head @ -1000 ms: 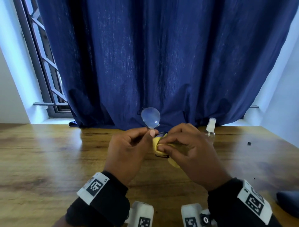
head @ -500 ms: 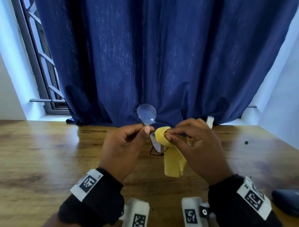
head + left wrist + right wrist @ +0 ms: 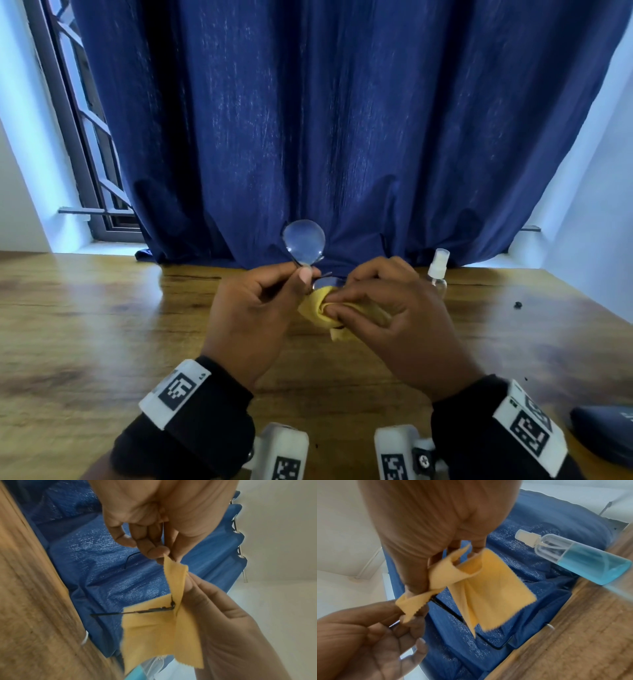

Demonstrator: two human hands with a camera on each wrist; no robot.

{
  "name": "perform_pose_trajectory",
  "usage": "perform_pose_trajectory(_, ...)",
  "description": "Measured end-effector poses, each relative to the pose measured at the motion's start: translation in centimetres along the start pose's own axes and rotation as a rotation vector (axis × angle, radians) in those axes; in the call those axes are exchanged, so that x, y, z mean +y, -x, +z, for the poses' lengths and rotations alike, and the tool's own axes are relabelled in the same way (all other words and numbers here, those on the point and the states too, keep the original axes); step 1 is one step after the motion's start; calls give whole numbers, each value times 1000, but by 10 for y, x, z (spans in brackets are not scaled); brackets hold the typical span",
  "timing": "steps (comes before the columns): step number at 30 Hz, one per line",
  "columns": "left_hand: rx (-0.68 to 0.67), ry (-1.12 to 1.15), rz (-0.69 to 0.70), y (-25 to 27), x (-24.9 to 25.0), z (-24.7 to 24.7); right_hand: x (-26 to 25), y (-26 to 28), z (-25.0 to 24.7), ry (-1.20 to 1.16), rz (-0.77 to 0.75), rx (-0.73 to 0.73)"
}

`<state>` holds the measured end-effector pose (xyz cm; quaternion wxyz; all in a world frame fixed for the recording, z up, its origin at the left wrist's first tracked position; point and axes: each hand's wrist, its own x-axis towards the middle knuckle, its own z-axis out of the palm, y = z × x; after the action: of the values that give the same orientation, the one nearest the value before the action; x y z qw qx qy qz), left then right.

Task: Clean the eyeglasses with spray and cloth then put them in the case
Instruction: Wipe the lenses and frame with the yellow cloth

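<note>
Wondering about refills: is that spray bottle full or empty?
Partly full: blue liquid fills the lower body of the spray bottle; near the cap it is clear.

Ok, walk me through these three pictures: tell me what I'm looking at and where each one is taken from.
There is no machine here, just a person's two bare hands, wearing tagged wristbands. The wide picture comes from a camera on the person's head. It looks down at a wooden table in front of a blue curtain. The other two pictures are taken from the wrists and look along each hand towards its fingers.

The left hand pinches a pair of glasses by the frame, with one lens raised. The right hand pinches a yellow cloth around the other lens. A spray bottle of blue liquid stands on the table behind the right hand.
</note>
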<state>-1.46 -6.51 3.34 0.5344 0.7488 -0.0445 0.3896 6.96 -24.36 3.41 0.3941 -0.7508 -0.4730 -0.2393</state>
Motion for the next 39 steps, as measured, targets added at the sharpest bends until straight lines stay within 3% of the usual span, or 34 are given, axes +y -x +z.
perform_pose_trajectory(3,18,-13,4,-2,0,-2,6,0,-2,-18,77,103)
perform_pose_trajectory(7,14,-9,0,-1,-1,0,4,1,5,-47,49,22)
perform_pose_trajectory(10,-23,-30,-2,1,-3,1,8,-1,3,-31,116,125)
perform_pose_trajectory(14,19,10,-34,-1,-4,0,5,2,8,-70,40,-11)
perform_pose_trajectory(18,1,-23,-22,-3,-6,-2,11,1,8,-118,115,135)
perform_pose_trajectory(22,-45,-23,-22,3,-6,4,2,2,9,-93,44,23)
perform_pose_trajectory(26,-46,-66,-1,2,-6,4,5,1,8,-101,149,119)
perform_pose_trajectory(30,-16,-66,-18,1,-9,1,3,3,10,-141,109,-18)
perform_pose_trajectory(33,9,-84,-25,-2,-13,-3,12,3,8,-173,192,17)
perform_pose_trajectory(39,-114,-147,1,6,-5,8,4,4,13,-303,239,98)
